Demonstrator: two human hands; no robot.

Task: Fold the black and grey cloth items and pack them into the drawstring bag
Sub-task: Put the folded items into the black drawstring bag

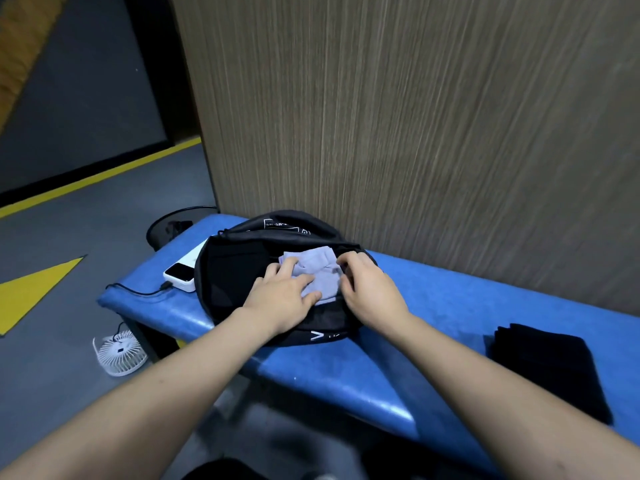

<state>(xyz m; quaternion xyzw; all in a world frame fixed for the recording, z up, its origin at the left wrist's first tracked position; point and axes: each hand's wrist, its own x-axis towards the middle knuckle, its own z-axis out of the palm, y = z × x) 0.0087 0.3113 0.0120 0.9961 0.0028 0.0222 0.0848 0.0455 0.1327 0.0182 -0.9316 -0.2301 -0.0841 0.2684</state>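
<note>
Pressing flat, left hand (pixel 282 295) lay released on the grey cloth (pixel 317 271) inside the bag (pixel 228 271); right hand (pixel 367 289) pinched its right edge; black cloth (pixel 550 368) waited right.

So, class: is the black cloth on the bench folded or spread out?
Folded. The black cloth lies as a compact, layered stack on the blue bench, outside the drawstring bag.

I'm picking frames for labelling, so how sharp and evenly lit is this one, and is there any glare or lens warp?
Head view: the wood wall is streaked with motion blur, and the right hand is slightly smeared. The bench shows small glare spots along its front edge. The black cloth is too dark for any fold detail. The wide-angle lens tilts the wall and bench.
</note>
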